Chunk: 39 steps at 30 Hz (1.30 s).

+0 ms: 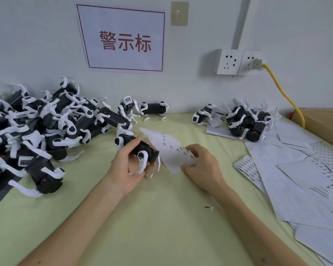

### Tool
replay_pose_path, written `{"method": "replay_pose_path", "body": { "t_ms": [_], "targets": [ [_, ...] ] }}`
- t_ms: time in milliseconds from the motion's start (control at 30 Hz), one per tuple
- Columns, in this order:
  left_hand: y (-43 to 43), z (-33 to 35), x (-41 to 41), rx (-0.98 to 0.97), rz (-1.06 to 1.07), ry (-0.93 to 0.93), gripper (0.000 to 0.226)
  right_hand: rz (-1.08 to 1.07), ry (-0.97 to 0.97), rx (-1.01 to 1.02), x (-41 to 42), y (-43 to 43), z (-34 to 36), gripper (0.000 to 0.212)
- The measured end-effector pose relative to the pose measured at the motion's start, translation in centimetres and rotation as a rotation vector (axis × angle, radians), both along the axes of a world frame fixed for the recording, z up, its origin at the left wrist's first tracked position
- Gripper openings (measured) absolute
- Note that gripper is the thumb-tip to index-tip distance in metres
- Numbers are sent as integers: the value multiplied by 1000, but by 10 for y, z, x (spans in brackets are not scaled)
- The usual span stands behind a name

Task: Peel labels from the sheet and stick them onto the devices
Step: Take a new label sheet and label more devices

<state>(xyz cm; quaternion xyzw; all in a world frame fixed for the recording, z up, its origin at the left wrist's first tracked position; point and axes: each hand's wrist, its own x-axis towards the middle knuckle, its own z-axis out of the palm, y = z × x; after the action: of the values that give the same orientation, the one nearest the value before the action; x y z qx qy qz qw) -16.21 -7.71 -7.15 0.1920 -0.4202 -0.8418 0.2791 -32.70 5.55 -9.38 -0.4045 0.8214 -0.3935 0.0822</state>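
Clasped in the left hand (123,167) is a black, white-legged device (149,150); right hand (202,164) pinches label sheet (170,150).

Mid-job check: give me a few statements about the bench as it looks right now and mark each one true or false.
1. The left hand grips a robot dog. True.
2. The right hand holds nothing. False: its fingers hold the label sheet.
3. The yellow cable is plugged into a wall socket. True.
4. The larger pile of robot dogs is on the person's right. False: the larger pile is on the left, and a smaller group is on the right.
5. A loose label lies on the table beside the right forearm. True.
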Motion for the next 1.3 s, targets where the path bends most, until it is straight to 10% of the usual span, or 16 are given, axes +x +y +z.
{"method": "replay_pose_path", "body": {
  "t_ms": [467, 600, 1000, 1300],
  "targets": [
    [13, 6, 5, -4, -175, 14, 28, 200, -400, -419, 7, 3, 14, 57],
    [21, 10, 7, -82, -259, 18, 30, 316, -319, -338, 10, 2, 12, 79],
    [25, 9, 4, -165, -249, -47, 33, 212, -177, -424, 12, 5, 20, 22],
    [24, 2, 0, -249, -266, -71, 40, 171, 3, -366, 12, 4, 17, 32]
  ]
}}
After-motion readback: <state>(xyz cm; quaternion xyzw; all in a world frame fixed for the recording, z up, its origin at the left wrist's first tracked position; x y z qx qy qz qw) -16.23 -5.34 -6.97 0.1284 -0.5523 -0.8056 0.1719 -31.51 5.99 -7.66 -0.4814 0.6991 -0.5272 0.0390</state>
